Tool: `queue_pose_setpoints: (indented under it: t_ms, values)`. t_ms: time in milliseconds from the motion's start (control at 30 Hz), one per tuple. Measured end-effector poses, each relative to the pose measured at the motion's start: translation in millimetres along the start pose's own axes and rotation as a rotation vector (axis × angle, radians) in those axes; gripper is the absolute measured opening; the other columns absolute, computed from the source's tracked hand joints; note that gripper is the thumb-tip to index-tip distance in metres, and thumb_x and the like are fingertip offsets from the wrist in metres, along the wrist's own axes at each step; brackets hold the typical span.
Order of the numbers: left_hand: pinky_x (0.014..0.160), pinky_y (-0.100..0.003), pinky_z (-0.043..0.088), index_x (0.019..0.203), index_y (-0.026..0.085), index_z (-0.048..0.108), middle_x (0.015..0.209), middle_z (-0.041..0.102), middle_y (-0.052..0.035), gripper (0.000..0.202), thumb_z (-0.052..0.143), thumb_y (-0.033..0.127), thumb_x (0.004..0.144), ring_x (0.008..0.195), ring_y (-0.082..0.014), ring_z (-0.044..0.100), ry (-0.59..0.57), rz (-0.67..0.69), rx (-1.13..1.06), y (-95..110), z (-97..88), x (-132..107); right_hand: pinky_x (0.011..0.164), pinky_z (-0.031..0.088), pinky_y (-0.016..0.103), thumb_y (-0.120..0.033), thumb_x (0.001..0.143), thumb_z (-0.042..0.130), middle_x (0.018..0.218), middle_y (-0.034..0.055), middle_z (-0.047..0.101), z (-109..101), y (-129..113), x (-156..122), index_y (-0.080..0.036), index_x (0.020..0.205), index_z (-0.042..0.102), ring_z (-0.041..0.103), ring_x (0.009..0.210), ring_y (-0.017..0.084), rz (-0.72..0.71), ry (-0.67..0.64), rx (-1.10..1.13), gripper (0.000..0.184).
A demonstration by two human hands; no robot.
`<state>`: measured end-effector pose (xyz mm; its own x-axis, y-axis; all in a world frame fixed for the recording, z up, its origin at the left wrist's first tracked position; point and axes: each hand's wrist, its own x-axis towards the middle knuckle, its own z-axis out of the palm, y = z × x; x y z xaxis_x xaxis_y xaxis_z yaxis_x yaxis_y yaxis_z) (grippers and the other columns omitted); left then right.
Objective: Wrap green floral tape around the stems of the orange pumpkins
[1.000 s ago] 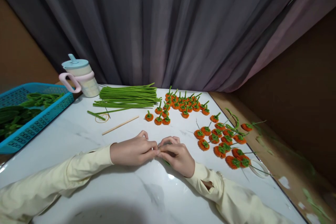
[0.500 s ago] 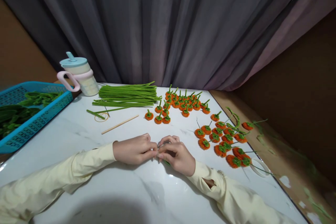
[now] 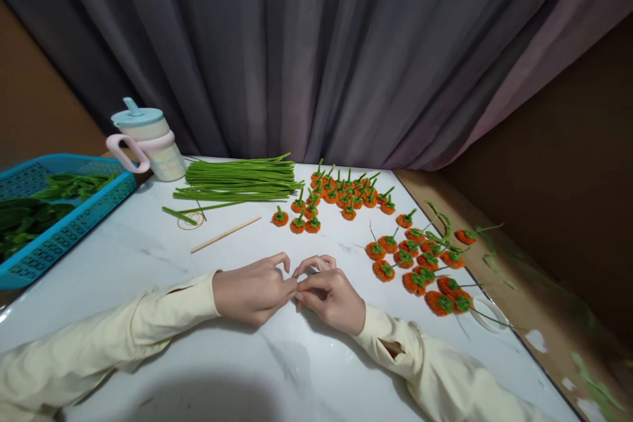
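Observation:
Over the white marbled table (image 3: 237,369), my left hand (image 3: 254,291) and my right hand (image 3: 335,298) meet with their fingertips pressed together. What they pinch, if anything, is hidden between the fingers. On the left hand, the index finger is raised and bent. To the right of my right hand lie several small fuzzy orange pumpkins (image 3: 383,270) with green tops and thin wires. Farther back stands another cluster of orange pumpkins (image 3: 349,212) with short green stems. A thin wooden stick (image 3: 226,235) rests beyond my left hand.
A bundle of green pipe cleaners (image 3: 237,179) lies at the back, near a rubber band (image 3: 184,225). At the left are a lidded cup (image 3: 167,159) with a pink handle and a blue basket (image 3: 93,216) holding green leaf shapes. A white tape ring (image 3: 489,326) sits by the right edge.
My left index finger has lifted away from the pinch, and the left hand has tilted a little. A green bit seen under my right hand no longer shows.

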<state>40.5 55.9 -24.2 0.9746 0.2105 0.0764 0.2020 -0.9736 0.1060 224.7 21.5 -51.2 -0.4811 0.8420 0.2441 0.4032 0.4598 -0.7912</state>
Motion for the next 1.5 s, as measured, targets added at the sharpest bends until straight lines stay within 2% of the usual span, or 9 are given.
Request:
queue_pose_setpoints:
  t_ms: [200,400,567,700,900,1100,1200,1333,1500]
  values:
    - [0.081,-0.032,0.038,0.077,0.016,0.047,0.052,0.052,0.0007,0.021,0.031,0.014,0.089,0.045,-0.0146,0.041,0.043,0.014,-0.065,-1.5,-1.2,0.4,0.09,0.027,0.041,0.001,0.07,0.061,0.055,-0.0024,0.063,3.3,1.9,-1.8,-0.019,0.06,0.066,0.058,0.093,0.019,-0.042,0.02,-0.008,0.023]
    - [0.09,-0.029,0.034,0.078,0.018,0.048,0.053,0.054,0.0045,0.021,0.032,0.014,0.089,0.041,-0.0106,0.035,0.034,0.195,-0.397,25.6,-16.2,2.1,0.088,0.031,0.043,-0.003,0.073,0.058,0.069,0.0015,0.065,-0.1,14.9,5.7,-0.019,0.072,0.069,0.06,0.089,0.02,-0.048,0.107,-0.077,0.02]
    - [0.086,-0.029,0.034,0.08,0.018,0.048,0.063,0.059,0.0013,0.031,0.023,0.023,0.097,0.052,-0.0113,0.041,0.063,0.027,-0.581,24.7,-20.3,5.7,0.089,0.035,0.042,-0.013,0.08,0.056,0.08,0.0042,0.067,-5.0,20.5,5.2,-0.02,0.086,0.069,0.059,0.091,0.02,-0.066,0.063,-0.081,0.016]
    - [0.08,-0.028,0.037,0.081,0.018,0.044,0.056,0.059,0.0016,0.03,0.023,0.033,0.098,0.059,-0.0126,0.048,0.069,-0.102,-0.835,13.4,-16.2,8.8,0.089,0.037,0.041,-0.018,0.079,0.058,0.092,0.0051,0.067,-3.5,21.7,0.9,-0.023,0.124,0.051,0.057,0.094,0.021,-0.106,0.042,-0.048,0.045]
    - [0.07,-0.025,0.042,0.093,0.015,0.046,0.077,0.069,-0.008,0.027,0.031,0.037,0.096,0.069,-0.0129,0.057,0.192,-0.195,-1.167,9.7,-13.8,7.7,0.095,0.039,0.04,-0.021,0.079,0.054,0.126,0.0084,0.054,-5.6,16.7,-1.0,-0.025,0.137,0.03,0.049,0.114,0.023,-0.102,0.035,0.028,0.062]
    - [0.081,-0.03,0.046,0.097,0.014,0.052,0.093,0.066,-0.0093,0.025,0.045,0.037,0.091,0.089,-0.0175,0.061,0.365,-0.332,-1.327,11.8,-11.1,7.2,0.099,0.033,0.042,-0.033,0.075,0.06,0.123,0.0113,0.051,-10.5,16.9,-2.5,-0.019,0.123,0.046,0.044,0.117,0.027,-0.135,-0.021,0.13,0.052]
    - [0.08,-0.031,0.047,0.087,0.014,0.056,0.092,0.064,-0.0085,0.023,0.051,0.037,0.088,0.087,-0.0176,0.061,0.454,-0.414,-1.271,12.1,-9.0,10.1,0.094,0.036,0.04,-0.047,0.075,0.06,0.113,0.0103,0.055,-12.8,15.5,-1.1,-0.018,0.116,0.051,0.048,0.108,0.025,-0.085,-0.021,0.2,0.051]
    - [0.078,-0.029,0.048,0.073,0.013,0.057,0.091,0.061,-0.0078,0.024,0.058,0.035,0.084,0.087,-0.0167,0.059,0.582,-0.402,-1.173,11.6,-4.6,14.9,0.091,0.036,0.038,-0.05,0.078,0.057,0.103,0.0087,0.061,-12.5,10.1,2.4,-0.017,0.104,0.058,0.053,0.1,0.022,-0.081,-0.031,0.171,0.042]
    - [0.07,-0.028,0.05,0.082,0.012,0.057,0.088,0.065,-0.0083,0.025,0.06,0.037,0.082,0.081,-0.0168,0.063,0.493,-0.425,-1.313,10.8,-3.3,15.1,0.085,0.036,0.038,-0.055,0.086,0.044,0.072,0.0028,0.063,-7.1,13.0,4.0,-0.018,0.068,0.061,0.056,0.083,0.019,-0.136,-0.017,0.098,0.044]
